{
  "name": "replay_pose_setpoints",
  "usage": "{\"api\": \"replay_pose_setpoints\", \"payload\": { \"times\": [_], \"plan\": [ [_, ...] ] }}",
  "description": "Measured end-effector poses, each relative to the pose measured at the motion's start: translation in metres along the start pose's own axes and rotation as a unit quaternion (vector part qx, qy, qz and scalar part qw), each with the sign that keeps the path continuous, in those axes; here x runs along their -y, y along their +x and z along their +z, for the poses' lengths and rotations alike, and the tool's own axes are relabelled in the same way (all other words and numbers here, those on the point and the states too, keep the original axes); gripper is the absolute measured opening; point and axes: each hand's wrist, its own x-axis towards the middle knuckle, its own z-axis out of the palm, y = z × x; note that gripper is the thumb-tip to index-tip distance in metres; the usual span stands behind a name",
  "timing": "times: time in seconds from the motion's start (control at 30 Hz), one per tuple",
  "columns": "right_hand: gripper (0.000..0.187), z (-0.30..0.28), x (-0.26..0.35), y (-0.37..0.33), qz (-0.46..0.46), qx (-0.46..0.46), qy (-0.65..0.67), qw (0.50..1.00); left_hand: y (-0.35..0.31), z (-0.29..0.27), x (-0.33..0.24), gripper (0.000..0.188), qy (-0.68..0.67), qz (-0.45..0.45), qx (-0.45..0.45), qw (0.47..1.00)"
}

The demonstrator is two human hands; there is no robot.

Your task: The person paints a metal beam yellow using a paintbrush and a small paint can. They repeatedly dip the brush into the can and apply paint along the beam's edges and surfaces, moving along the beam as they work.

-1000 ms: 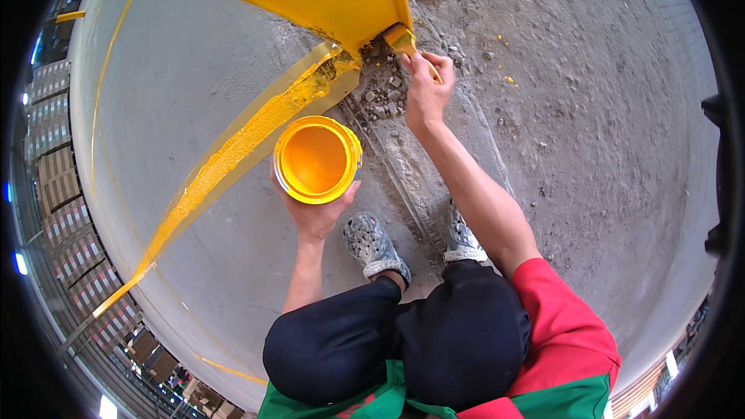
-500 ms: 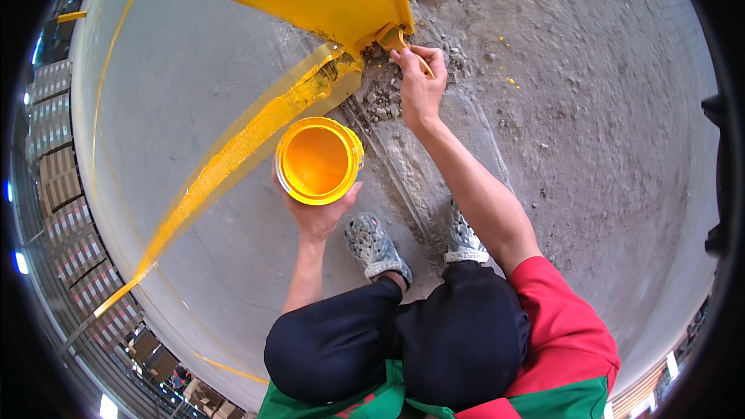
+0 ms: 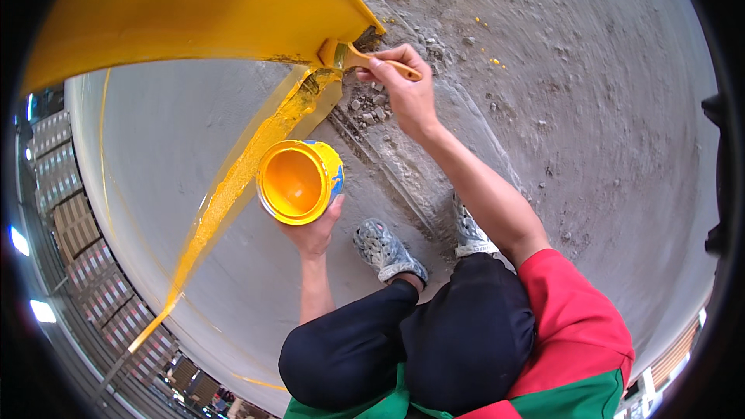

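Observation:
My right hand (image 3: 405,87) grips a paintbrush (image 3: 353,57) by its wooden handle. The bristles press against the lower corner of a large yellow-painted panel (image 3: 194,12). Around a round can of yellow paint (image 3: 293,183), my left hand (image 3: 314,229) is closed from below and the side, with the can tilted and its mouth facing up toward me. Yellow streaks cover the can's rim and outer wall. Just under the brush, a painted yellow stripe (image 3: 256,147) edged with translucent tape begins and runs toward the lower left across the grey floor.
Rubble and small stones (image 3: 372,105) lie beside the panel's corner, along a concrete strip. Rough dusty ground (image 3: 582,132) spreads to the right, with yellow drips (image 3: 495,61) on it. My grey clogs (image 3: 388,251) stand close behind the can. Stacked goods (image 3: 74,221) line the far left.
The brush has shifted left along the panel's lower edge, away from its outer corner. The can is tilted more to the left, and the view has turned so more of the panel shows.

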Motion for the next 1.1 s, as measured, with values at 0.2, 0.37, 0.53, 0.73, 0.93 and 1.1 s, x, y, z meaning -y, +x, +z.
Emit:
{"api": "replay_pose_setpoints", "payload": {
  "times": [0.2, 0.37, 0.53, 0.73, 0.93, 1.1],
  "plan": [
    [0.012, -0.02, 0.036, 0.019, -0.082, 0.095, -0.33, 0.936, 0.007, 0.001, -0.004, 0.089, -0.001, 0.002, 0.01, 1.0],
    [0.015, 0.008, 0.029, 0.032, -0.084, 0.162, -0.452, 0.873, 0.01, 0.003, -0.007, 0.089, 0.02, 0.012, 0.019, 1.0],
    [0.012, 0.005, 0.042, 0.046, -0.039, 0.17, -0.29, 0.941, 0.008, 0.001, -0.01, 0.089, 0.032, 0.021, 0.022, 0.999],
    [0.013, -0.009, 0.044, 0.04, -0.072, 0.112, -0.418, 0.899, 0.008, 0.001, -0.008, 0.09, 0.043, 0.012, 0.021, 0.999],
    [0.016, -0.01, 0.025, 0.043, -0.027, 0.136, -0.333, 0.933, 0.009, 0.001, -0.011, 0.091, 0.015, 0.032, 0.019, 0.999],
    [0.014, -0.015, 0.025, 0.044, -0.071, 0.137, -0.406, 0.901, 0.007, 0.003, -0.01, 0.092, 0.006, 0.024, 0.019, 1.0]
  ]
}}
